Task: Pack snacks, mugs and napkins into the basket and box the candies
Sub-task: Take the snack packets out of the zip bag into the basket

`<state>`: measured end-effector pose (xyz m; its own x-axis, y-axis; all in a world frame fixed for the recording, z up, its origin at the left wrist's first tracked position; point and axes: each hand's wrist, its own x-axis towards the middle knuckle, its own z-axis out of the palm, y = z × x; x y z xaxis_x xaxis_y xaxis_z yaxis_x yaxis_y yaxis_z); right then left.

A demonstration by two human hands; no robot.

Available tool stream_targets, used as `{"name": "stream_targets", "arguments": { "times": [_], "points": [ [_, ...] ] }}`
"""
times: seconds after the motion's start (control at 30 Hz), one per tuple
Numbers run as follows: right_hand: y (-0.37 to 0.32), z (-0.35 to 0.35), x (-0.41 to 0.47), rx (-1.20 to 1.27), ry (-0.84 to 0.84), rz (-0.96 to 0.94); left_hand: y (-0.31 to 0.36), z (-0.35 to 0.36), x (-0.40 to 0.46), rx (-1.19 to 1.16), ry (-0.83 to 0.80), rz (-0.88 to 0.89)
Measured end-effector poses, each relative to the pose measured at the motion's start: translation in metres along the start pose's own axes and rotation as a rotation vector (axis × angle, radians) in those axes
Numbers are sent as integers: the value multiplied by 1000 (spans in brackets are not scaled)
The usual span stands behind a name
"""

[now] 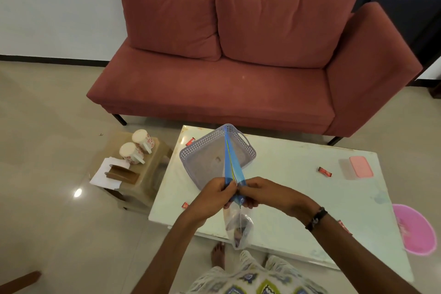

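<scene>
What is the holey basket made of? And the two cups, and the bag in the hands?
The basket looks like matte grey-lilac plastic: thin moulded walls with rows of small holes. The two cups seem to be glazed ceramic, white and glossy with a red flower print, though that could be melamine. The bag looks like thin plastic film: see-through at the bottom, blue printed on top, creasing where both hands hold it.

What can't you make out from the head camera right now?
- Bag: contents blurred behind the clear lower part; middle hidden by left hand and right hand.
- Candies: print too small.
- Pink mat: partly hidden by the table edge.
</scene>
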<state>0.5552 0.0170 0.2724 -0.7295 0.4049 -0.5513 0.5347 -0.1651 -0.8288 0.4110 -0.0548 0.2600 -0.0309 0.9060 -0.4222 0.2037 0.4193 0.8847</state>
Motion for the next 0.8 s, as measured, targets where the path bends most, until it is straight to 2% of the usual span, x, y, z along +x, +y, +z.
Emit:
{"name": "stream_targets", "arguments": {
  "times": [0.17, 0.37, 0.43, 0.5, 0.6, 0.67, 0.8],
  "points": [
    [8, 19, 8, 411, 181, -114, 11, 11, -1, -405, 166, -22],
    [3, 26, 9, 701, 315, -205, 17, 17, 2, -637, 299, -14],
    [1, 27, 9, 721, 331, -204, 19, 16, 2, -648, 315, -10],
    [-4, 21, 5, 535, 316, -190, 18, 13, 2, -554, 283, 17],
    [-13, 6, 0, 17, 310, -133, 13, 6, 3, -318, 179, 60],
    [-16, -4, 4, -210, 357, -104, 9, 5, 4, -215, 148, 44],
    [-27, -14, 13, -298, 423, -118, 10, 6, 2, -42, 119, 1]
  ]
}}
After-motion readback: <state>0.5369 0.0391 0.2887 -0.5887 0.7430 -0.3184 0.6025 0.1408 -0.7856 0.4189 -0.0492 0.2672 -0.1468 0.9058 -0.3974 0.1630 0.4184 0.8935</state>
